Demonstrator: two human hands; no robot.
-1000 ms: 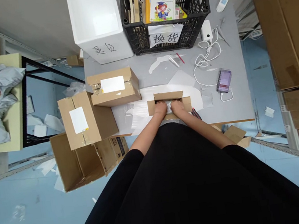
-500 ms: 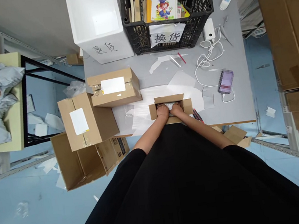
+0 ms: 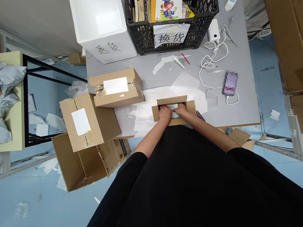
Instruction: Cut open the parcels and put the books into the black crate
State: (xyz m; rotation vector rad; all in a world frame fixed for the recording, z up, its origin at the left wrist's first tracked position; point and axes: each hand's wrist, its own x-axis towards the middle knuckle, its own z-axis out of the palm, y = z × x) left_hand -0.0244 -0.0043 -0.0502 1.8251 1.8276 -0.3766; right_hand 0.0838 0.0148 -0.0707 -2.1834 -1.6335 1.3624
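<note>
So both hands are stuck down inside a small cardboard box (image 3: 172, 100), left hand (image 3: 164, 112) on one side, right hand (image 3: 180, 109) on the other, with a pale packet (image 3: 174, 114) sitting in the box between them. The packet is touched from both sides, but the fingertips are hidden, so whether it's pinched or just pressed can't be told. Compared with a second ago, way more of the packet can be seen, since the hands were bunched up over it back then. The box hasn't really been moved, and its flaps are still spread out. Under it, a white foam sheet (image 3: 146, 108) is laid on the grey table (image 3: 244, 111). A few pens (image 3: 200, 115) are left just beside the box, and two taped boxes are parked off to the left, the flatter one (image 3: 120, 100) touching the taller one (image 3: 109, 121).
</note>
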